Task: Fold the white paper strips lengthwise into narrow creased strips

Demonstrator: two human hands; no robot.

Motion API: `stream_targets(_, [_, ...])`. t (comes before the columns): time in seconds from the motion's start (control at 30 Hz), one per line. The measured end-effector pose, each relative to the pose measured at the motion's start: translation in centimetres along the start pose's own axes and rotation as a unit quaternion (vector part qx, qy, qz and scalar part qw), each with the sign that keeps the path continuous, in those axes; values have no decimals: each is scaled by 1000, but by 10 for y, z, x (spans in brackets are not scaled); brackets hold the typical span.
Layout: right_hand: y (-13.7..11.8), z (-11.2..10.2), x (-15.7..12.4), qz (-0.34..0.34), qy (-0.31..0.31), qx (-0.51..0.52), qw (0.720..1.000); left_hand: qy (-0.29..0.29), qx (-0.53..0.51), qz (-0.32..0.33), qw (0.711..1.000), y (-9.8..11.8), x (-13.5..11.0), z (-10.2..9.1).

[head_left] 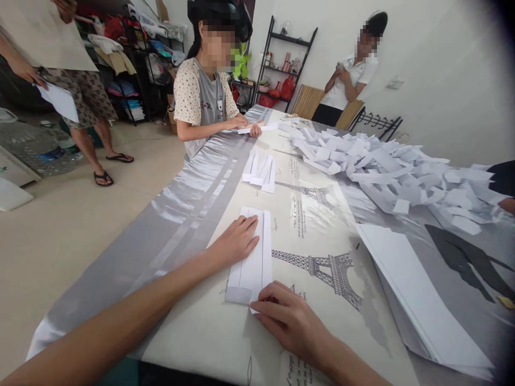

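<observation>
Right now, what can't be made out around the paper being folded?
All in the head view:
- Folded paper strip: its near end is covered by the right hand; the fold there is hidden.
- Left hand lies flat on the strip, hiding the paper beneath.
- Stack of white sheets: its far corner runs into the dark right edge.
- Tablecloth lettering: too small to read.
- Pile of folded strips: too jumbled to count.
</observation>
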State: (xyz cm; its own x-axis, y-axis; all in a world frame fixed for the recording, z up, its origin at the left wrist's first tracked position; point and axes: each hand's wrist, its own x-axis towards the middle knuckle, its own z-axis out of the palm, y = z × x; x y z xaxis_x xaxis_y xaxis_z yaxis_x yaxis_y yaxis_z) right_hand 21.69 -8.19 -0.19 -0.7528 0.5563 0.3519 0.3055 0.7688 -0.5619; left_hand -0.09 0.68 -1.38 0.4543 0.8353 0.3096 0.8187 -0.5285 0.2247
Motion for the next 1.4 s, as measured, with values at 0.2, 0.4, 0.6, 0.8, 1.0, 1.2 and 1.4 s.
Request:
stream_targets(0.2, [-2,-1,5,79,-8,59,995,-8,1,-2,1000,-1,0,0])
stream_targets(0.4, [-6,-11,17,189,-70,68,977,-16,-7,-8,1000,-1,0,-1])
stream_targets(0.6, [-9,-13,26,230,-77,52,969,-12,0,-3,1000,-1,0,0])
stream_targets(0.8, [-11,-11,29,273,-72,65,957,0,-3,-1,1000,-1,-1,1])
stream_targets(1.0, [-9,-9,27,296,-43,87,950,38,10,1,999,5,-1,1])
stream_targets(1.2, [-4,-13,29,331,-42,85,939,-28,-199,64,978,9,-8,-32])
stream_targets(1.4, [4,-17,36,331,-52,97,937,-191,-340,155,908,7,-17,-45])
